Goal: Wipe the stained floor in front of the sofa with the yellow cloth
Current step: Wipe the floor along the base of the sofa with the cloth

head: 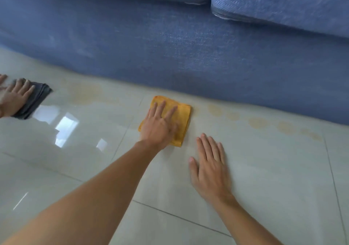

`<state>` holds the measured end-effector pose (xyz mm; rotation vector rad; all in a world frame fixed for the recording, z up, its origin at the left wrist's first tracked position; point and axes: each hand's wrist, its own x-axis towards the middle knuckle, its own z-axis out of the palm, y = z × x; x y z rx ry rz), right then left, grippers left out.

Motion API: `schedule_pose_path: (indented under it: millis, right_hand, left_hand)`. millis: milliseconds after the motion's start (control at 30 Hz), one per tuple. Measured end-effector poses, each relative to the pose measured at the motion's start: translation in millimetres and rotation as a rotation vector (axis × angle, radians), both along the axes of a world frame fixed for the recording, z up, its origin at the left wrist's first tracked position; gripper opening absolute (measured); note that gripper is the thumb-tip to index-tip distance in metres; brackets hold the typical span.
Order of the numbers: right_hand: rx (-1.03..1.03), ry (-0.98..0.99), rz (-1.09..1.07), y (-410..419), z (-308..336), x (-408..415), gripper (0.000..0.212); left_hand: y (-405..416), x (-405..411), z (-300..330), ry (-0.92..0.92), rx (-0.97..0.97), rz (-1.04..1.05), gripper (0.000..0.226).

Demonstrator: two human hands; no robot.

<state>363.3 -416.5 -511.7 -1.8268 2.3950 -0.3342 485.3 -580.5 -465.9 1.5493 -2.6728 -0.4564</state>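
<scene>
A folded yellow cloth [181,116] lies flat on the pale tiled floor [264,169], close to the base of the blue sofa [170,46]. My left hand [160,124] presses down on the cloth, palm down with fingers spread over it. My right hand [209,165] rests flat on the bare tile just right of and nearer than the cloth, holding nothing. Yellowish ring stains [258,123] run along the floor to the right of the cloth. A larger faint stain [88,92] lies to its left.
At the far left another person's hand [13,97] presses on a dark grey cloth [37,99] on the floor. The sofa front runs across the whole back of the view. The glossy tiles reflect window light at the left.
</scene>
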Motion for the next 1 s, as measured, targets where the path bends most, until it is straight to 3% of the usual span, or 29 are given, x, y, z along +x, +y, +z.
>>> schedule_pose_path:
  millis: [133, 367, 567, 733, 867, 1000]
  right_hand:
    - [0.004, -0.002, -0.007, -0.8, -5.5, 1.3, 0.065]
    - [0.007, 0.0, -0.007, -3.9, -13.6, -4.7, 0.065]
    - [-0.107, -0.17, 0.004, 5.5, -1.6, -15.4, 0.058]
    - [-0.069, -0.013, -0.13, 43.7, 4.6, -37.4, 0.059]
    - [-0.004, 0.077, -0.185, 48.7, -2.9, -52.0, 0.062]
    - [-0.015, 0.112, -0.177, 49.6, -10.8, -50.8, 0.062]
  left_hand:
    - [-19.4, -22.4, -41.6, -0.145, -0.051, -0.049, 0.053]
    - [-63.4, -52.3, -52.8, -0.146, -0.086, -0.016, 0.053]
    - [46.7, 18.3, -45.7, -0.164, -0.073, -0.044, 0.056]
    - [118.2, 66.8, -42.1, -0.179, -0.038, -0.042, 0.055]
    - [91.1, 61.1, -45.2, -0.161, -0.09, -0.019, 0.056]
    - [10.1, 35.1, -50.3, -0.182, -0.091, 0.095, 0.056]
